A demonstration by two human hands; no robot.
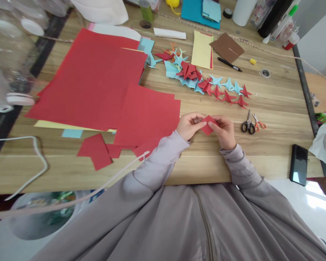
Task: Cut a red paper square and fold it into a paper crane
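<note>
Got a phone near the tabletop front edge, a black pen further back, some black roll beside a white cylinder, plus clear plastic bottles off left.

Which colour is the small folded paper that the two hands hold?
The small folded paper is red, seen in the head view.
</note>
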